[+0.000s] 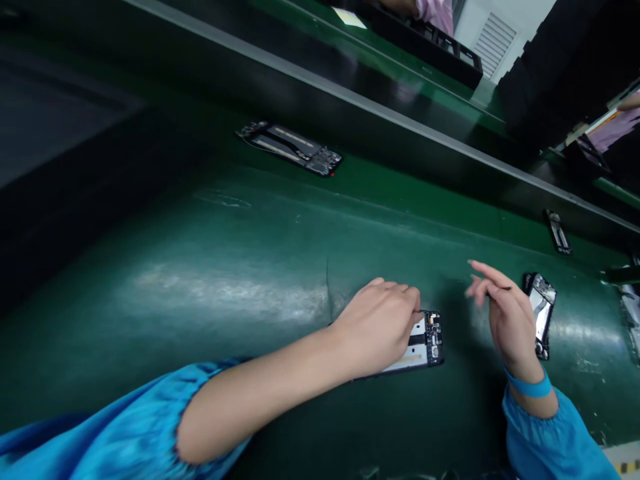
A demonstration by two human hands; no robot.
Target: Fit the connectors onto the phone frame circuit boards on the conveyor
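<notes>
Broadly, a green conveyor belt (240, 267) fills the scene, running from the near left to the far right, with a dark raised rail (350, 100) along its far edge. Beyond the rail, another person's pink sleeve (437, 12) shows at the far top, and a second pink sleeve (617, 127) at the far right. Both of the worker's arms wear blue sleeves (115, 440); a blue wristband (530, 387) circles the right wrist. The left hand (380, 327) lies palm down on an opened phone chassis (423, 343) resting flat on the belt at near centre, its fingers curled over the chassis's upper edge, pressing on it rather than lifting it. The right hand (507, 313) hovers just to the right of that chassis, its grip loose, fingers spread and holding nothing that can be made out. Just beyond the right hand, a second phone chassis (541, 313) lies on the belt, apart from the first. A third chassis (293, 148) sits far left near the rail, and a small fourth part (557, 231) lies far right.
</notes>
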